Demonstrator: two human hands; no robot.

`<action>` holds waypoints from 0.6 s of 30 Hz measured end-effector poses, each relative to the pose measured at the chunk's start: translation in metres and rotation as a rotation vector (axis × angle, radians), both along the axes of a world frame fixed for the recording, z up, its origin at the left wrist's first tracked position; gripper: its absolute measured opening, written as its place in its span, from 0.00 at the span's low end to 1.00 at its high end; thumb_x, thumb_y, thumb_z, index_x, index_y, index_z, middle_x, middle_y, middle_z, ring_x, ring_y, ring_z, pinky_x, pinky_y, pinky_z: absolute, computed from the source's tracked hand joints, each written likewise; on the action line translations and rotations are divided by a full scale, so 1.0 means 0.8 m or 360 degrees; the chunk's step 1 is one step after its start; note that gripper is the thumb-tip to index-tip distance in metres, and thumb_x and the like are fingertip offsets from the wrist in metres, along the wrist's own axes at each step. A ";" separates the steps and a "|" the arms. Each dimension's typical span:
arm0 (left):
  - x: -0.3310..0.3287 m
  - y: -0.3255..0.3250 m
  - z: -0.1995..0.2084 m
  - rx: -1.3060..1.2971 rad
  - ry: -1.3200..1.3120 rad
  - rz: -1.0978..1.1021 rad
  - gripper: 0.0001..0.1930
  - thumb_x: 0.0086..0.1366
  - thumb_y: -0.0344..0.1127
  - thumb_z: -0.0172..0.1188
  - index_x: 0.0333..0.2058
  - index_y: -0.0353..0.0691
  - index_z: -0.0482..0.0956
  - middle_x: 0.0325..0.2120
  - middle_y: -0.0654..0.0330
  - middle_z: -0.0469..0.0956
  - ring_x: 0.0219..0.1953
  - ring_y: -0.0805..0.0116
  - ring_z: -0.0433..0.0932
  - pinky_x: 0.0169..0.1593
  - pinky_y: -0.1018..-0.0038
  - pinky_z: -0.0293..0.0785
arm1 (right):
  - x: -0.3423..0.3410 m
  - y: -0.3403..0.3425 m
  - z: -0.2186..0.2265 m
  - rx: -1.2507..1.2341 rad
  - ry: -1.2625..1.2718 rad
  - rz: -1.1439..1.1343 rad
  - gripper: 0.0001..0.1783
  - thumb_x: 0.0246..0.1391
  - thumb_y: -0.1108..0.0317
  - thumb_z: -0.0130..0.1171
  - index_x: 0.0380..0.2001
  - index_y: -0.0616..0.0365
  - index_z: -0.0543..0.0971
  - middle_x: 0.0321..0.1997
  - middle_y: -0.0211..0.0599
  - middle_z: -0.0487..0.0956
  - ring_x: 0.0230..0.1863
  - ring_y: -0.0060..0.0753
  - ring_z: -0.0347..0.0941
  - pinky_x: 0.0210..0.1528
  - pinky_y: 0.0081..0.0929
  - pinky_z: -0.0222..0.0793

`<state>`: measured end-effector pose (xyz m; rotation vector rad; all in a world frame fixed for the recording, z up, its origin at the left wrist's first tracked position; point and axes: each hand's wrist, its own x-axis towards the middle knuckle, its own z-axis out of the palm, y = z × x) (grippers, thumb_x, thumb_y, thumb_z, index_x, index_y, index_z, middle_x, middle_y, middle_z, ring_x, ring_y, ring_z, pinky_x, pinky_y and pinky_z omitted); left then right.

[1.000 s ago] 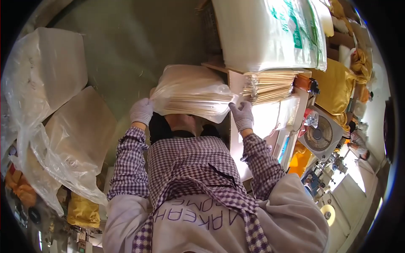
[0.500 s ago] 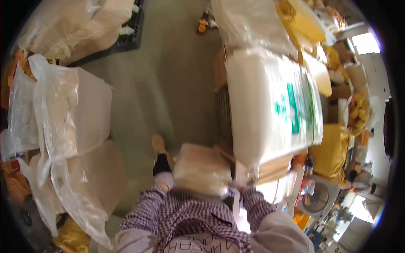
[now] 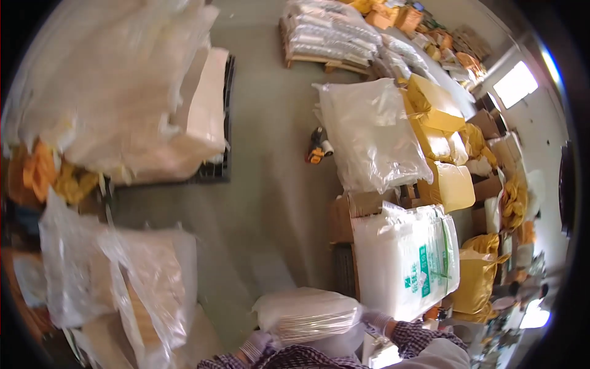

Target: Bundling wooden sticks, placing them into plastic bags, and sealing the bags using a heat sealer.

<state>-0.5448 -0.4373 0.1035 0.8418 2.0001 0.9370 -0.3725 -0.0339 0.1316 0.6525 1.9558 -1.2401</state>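
Observation:
A stack of thin, pale flat sheets in clear plastic (image 3: 307,312) is held in front of my body at the lower middle. My left hand (image 3: 258,345), in what looks like a light glove, grips its left end. At its right end my right hand (image 3: 375,321) has hold of it, close to a large white plastic-wrapped bale (image 3: 393,264) with green print. The fingers of both hands are partly hidden by the stack and the plastic. Checked sleeves cover both forearms.
Plastic-covered cartons (image 3: 160,264) stand at left, with a taller covered load (image 3: 123,92) on a black pallet (image 3: 228,123) beyond. At right are a clear-wrapped bale (image 3: 372,129) and yellow parcels (image 3: 452,184). An orange-black power tool (image 3: 316,147) lies on the grey floor (image 3: 264,80). A silvery stack (image 3: 329,34) sits far ahead.
The view has tilted up, so floor, bales and cartons appear lower. The stack stays between my hands. My foot, visible earlier, is out of sight now.

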 end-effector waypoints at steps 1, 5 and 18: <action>-0.043 0.024 0.046 0.0190 -0.0042 0.0123 0.10 0.56 0.34 0.48 0.24 0.39 0.78 0.19 0.56 0.74 0.22 0.64 0.73 0.29 0.69 0.71 | -0.047 -0.002 0.022 0.0117 -0.0229 -0.0490 0.12 0.45 0.71 0.51 0.12 0.60 0.73 0.09 0.33 0.68 0.12 0.27 0.67 0.12 0.27 0.59; -0.220 0.138 0.227 0.0341 -0.1289 0.1127 0.10 0.58 0.30 0.48 0.20 0.40 0.75 0.12 0.66 0.68 0.11 0.78 0.63 0.15 0.81 0.58 | -0.226 0.027 0.160 -0.0309 -0.0073 -0.1392 0.12 0.46 0.69 0.51 0.13 0.61 0.73 0.09 0.32 0.68 0.11 0.25 0.66 0.12 0.22 0.58; -0.663 0.324 0.397 0.1010 -0.0340 0.1513 0.07 0.55 0.32 0.51 0.27 0.35 0.73 0.16 0.68 0.68 0.15 0.84 0.63 0.16 0.87 0.55 | -0.683 0.249 0.345 -0.0516 0.0546 -0.1157 0.04 0.44 0.71 0.54 0.24 0.59 0.77 0.16 0.24 0.71 0.16 0.15 0.64 0.17 0.15 0.58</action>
